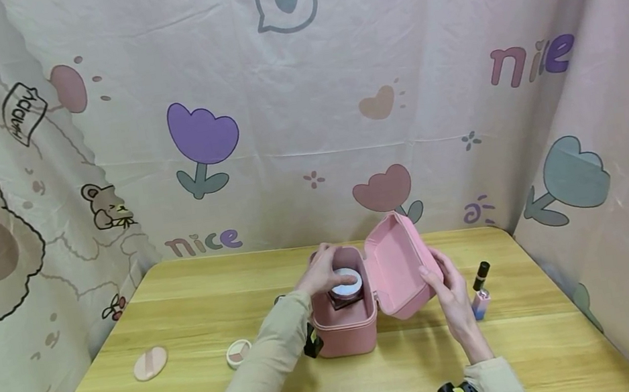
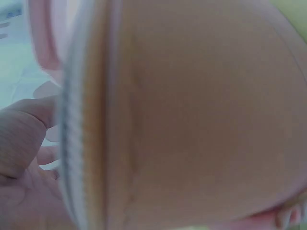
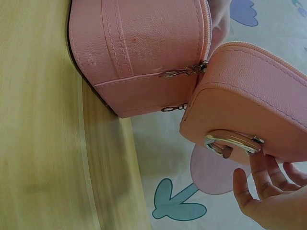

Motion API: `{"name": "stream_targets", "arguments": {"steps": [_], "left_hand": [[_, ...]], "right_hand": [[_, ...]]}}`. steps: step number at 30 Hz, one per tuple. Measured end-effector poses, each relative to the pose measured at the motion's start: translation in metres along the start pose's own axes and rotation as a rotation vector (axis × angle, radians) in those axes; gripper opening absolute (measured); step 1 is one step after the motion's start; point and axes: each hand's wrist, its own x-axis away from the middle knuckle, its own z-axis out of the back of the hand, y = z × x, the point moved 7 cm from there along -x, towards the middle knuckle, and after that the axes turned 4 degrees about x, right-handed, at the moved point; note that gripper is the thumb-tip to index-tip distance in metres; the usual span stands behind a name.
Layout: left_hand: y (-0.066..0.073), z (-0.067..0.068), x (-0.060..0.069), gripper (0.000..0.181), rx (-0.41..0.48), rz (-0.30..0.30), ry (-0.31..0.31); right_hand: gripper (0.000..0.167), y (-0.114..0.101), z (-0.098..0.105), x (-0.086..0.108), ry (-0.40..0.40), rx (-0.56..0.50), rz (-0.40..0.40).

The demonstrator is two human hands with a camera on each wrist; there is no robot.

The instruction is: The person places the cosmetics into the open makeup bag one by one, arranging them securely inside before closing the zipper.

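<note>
The right hand grips the edge of the lid, and holding it steady should keep the opening clear. The white-topped round jar sits inside the pink cosmetic case, the left hand's thumb across its top; whether that grip closes round it, I cannot tell. Best keep the jar level and off the rim, minding the dark item under it.
</note>
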Motion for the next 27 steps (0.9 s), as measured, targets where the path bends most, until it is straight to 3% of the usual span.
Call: {"name": "stream_targets", "arguments": {"steps": [7,12,17,21,27], "left_hand": [[-0.002,0.006,0.007,0.071,0.145,-0.015,0.063],[-0.008,0.018,0.018,0.058,0.298,-0.040,0.220],[-0.020,0.028,0.034,0.054,0.452,-0.008,0.339],[-0.033,0.036,0.046,0.055,0.481,0.025,0.374],[-0.049,0.048,0.063,0.054,0.446,0.038,0.388]], "right_hand": [[0.051,0.000,0.001,0.000,-0.001,-0.002,0.004],[0.051,0.001,0.001,0.000,-0.003,0.004,0.001],[0.051,0.000,0.001,0.000,-0.001,0.005,0.003],[0.050,0.000,0.000,0.000,-0.002,0.001,0.000],[0.051,0.000,0.000,0.000,-0.006,-0.002,-0.004]]}}
